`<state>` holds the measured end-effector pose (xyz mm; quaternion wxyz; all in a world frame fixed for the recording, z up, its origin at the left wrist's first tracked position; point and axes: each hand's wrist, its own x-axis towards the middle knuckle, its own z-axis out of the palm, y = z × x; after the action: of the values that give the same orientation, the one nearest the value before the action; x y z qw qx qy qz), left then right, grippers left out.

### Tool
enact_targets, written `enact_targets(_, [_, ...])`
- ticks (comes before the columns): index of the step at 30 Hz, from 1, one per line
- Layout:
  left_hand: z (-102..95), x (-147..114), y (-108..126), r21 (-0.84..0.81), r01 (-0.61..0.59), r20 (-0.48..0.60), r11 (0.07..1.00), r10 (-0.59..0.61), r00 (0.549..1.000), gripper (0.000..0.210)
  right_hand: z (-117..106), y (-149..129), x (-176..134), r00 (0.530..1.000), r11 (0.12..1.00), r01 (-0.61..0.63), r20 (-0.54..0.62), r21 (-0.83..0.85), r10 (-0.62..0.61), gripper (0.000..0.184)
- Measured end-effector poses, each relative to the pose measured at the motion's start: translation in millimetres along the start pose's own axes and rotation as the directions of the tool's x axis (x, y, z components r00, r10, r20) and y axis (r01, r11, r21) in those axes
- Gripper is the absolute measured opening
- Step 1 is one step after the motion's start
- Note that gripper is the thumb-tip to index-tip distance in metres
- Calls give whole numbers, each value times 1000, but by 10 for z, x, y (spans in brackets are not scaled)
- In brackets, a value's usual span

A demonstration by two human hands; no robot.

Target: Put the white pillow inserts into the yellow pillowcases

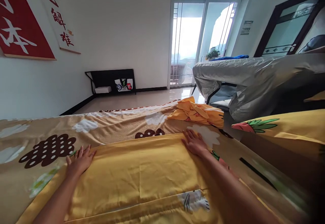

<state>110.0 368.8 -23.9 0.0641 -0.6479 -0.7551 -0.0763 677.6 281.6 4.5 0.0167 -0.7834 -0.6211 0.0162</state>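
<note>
A yellow folded cloth (142, 166) with a fold line down its middle lies flat in front of me. My left hand (80, 160) rests on its far left corner, fingers spread. On its far right corner lies my right hand (195, 142), palm down with the fingers stretched out. A white cat-paw print shows on the cloth's near right part. Beneath it spreads a tan blanket (122, 126) with white clouds and brown dotted shapes. Beyond my right hand, a crumpled orange-yellow cloth (195, 113) sits at the blanket's far edge.
At the right, another yellow cloth (291, 124) with a carrot print hangs near a dark gap. Farther back stands a table under a grey plastic cover (254, 70), with a chair (220, 95) beside it. A black low rack (111, 80) stands by the far wall.
</note>
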Motion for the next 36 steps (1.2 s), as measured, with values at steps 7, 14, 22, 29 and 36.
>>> enact_targets(7, [-580, -880, 1053, -194, -443, 92, 875, 466, 880, 58, -173, -721, -502, 987, 988, 99, 114, 118, -113, 73])
enact_targets(14, [-610, -1541, 1282, -320, -672, 90, 668, 728, 680, 49, 198, -1650, -1788, 590, 546, 788, -97, 284, -801, 63])
enact_targets(22, [-874, -1708, 1362, -397, -748, 171, 532, 843, 510, 56, 683, -2025, -1978, 323, 369, 929, -461, -11, -826, 24])
enact_targets(29, [-595, -1607, 1384, -352, -785, 141, 509, 858, 494, 60, 646, -1962, -1940, 580, 603, 785, -512, 143, -634, 19])
enact_targets(36, [-602, -1511, 1519, -302, -790, 18, 534, 832, 555, 38, 932, -2144, -1853, 524, 554, 829, -459, 80, -718, 13])
